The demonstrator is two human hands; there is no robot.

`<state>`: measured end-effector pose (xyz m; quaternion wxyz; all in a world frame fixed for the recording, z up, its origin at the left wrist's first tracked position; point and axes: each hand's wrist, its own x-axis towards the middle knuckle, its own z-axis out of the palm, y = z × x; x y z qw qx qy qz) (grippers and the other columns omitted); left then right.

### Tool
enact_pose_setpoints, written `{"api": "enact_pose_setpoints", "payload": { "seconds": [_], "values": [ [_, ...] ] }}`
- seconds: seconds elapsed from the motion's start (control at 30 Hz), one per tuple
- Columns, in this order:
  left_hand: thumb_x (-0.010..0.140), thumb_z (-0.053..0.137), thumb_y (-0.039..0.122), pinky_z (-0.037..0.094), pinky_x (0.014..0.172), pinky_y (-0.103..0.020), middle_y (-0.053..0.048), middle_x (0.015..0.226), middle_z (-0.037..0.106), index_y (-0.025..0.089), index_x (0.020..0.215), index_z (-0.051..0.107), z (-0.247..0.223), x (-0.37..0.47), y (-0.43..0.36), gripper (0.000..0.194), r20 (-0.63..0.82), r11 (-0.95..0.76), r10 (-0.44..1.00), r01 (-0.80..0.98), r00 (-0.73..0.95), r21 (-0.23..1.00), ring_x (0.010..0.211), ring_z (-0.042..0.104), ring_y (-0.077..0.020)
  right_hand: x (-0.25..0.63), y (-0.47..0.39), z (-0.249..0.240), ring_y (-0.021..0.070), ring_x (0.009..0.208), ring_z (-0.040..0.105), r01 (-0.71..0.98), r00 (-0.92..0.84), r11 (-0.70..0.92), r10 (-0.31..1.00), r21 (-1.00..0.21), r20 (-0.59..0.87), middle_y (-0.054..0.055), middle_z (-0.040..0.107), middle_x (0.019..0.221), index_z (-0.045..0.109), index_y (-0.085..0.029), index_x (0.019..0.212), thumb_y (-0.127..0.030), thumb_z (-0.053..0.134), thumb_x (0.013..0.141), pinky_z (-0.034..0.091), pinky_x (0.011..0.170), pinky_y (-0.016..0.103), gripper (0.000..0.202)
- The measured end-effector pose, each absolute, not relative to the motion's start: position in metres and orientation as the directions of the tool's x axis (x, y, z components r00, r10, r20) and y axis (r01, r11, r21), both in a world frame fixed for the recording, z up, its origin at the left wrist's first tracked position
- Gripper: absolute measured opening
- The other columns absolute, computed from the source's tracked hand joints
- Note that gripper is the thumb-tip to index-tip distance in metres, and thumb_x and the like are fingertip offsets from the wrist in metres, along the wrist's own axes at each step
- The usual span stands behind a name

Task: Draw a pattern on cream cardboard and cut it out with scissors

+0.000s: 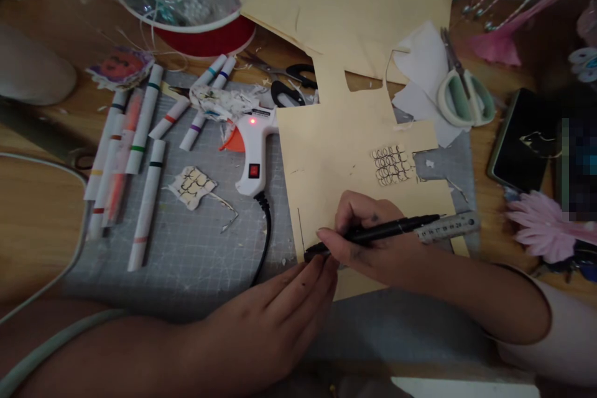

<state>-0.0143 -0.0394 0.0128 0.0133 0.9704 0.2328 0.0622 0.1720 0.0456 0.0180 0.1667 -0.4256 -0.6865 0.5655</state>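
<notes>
In the head view, we pinch a black pen (377, 232) in our right hand (368, 239), with the thumb and pointing finger close around it. One end of the pen is down by a thin black line on the tan paper (326, 155). The paper lies flat on the gray mat (196, 249), in front of us, just right of the glue gun (254, 155). It has cut-out bits along its side. A shiny ruler (448, 227) pokes out past our right hand, and the rest of it is hidden.

Our left hand (289, 305) lies low on the paper's edge, next to our right hand. Its fingers are pressed together, and we can't tell if their tips touch the ruler.

A small piece with black loops (392, 165) lies on the paper. The glue gun has a red light on. Markers (147, 205) lie to its left, with a small cut-out (192, 186) between. Black scissors (286, 94) lie above the gun, and green and white scissors (466, 96) are near the phone (520, 140).
</notes>
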Motion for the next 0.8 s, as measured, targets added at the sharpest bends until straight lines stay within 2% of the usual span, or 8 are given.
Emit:
{"api": "enact_pose_setpoints", "payload": {
  "seconds": [0.33, 0.5, 0.8],
  "values": [
    [0.089, 0.034, 0.019, 0.027, 0.106, -0.036, -0.011, 0.128, 0.053, 0.008, 0.12, 0.053, 0.0115, -0.0137, -0.0404, 0.038, 0.112, -0.884, 0.468, 0.463, 0.877, 0.066, 0.117, 0.048, -0.0219, 0.1713, 0.046, 0.0174, 0.0046, 0.044, 0.038, 0.401, -0.605, 0.046, 0.763, -0.915, -0.228, -0.007, 0.046, 0.051, 0.042, -0.02, 0.065, -0.031, 0.059, 0.078, 0.029, 0.039, 0.017, 0.024],
    [0.09, 0.031, 0.017, 0.025, 0.105, -0.036, -0.012, 0.129, 0.052, 0.006, 0.121, 0.052, 0.0126, -0.0133, -0.0396, 0.039, 0.102, -0.884, 0.467, 0.462, 0.878, 0.074, 0.116, 0.048, -0.0225, 0.1714, 0.0467, 0.0184, 0.0047, 0.044, 0.038, 0.412, -0.613, 0.032, 0.749, -0.91, -0.251, -0.007, 0.045, 0.05, 0.042, -0.02, 0.065, -0.031, 0.058, 0.078, 0.028, 0.039, 0.017, 0.023],
    [0.089, 0.033, 0.019, 0.024, 0.107, -0.036, -0.014, 0.129, 0.051, 0.005, 0.121, 0.052, 0.0117, -0.0125, -0.0407, 0.039, 0.114, -0.872, 0.489, 0.483, 0.864, 0.08, 0.116, 0.048, -0.0229, 0.1744, 0.0502, 0.0191, 0.0045, 0.045, 0.037, 0.443, -0.579, 0.025, 0.771, -0.896, -0.264, -0.008, 0.043, 0.052, 0.038, -0.02, 0.064, -0.022, 0.054, 0.076, 0.029, 0.041, 0.016, 0.02]
  ]
}}
